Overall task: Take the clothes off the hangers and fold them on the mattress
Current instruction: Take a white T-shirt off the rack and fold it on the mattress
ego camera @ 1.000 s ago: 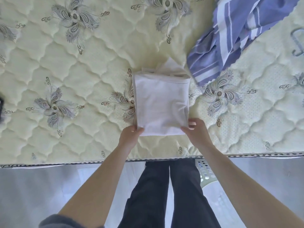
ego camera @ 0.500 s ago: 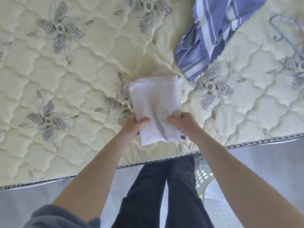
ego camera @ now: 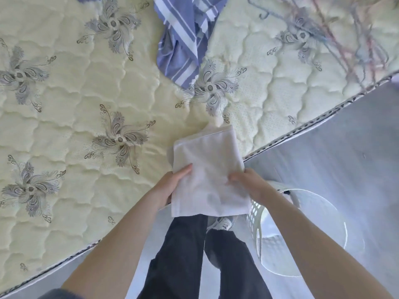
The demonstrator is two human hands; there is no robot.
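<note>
- One folded white garment (ego camera: 207, 175) sits between my hands at the edge of the mattress (ego camera: 86, 93). Its far end is over the quilting and its near end juts past the edge above my legs.
- Gripping opposite side edges, I judge, keeps the layers stacked so the fold cannot slump open.
- My left hand (ego camera: 172, 184) pinches the left edge, thumb flat on top, the other fingers hidden beneath.
- My right hand (ego camera: 248, 184) has its fingers curled onto the right edge, knuckles up.
- Both forearms reach forward with the wrists angled inward.
- A white perforated basket (ego camera: 302, 234) stands on the floor beside my right leg.
- A blue striped garment (ego camera: 183, 39) lies unfolded further up the mattress, with blurred hangers (ego camera: 345, 35) at the far right.
</note>
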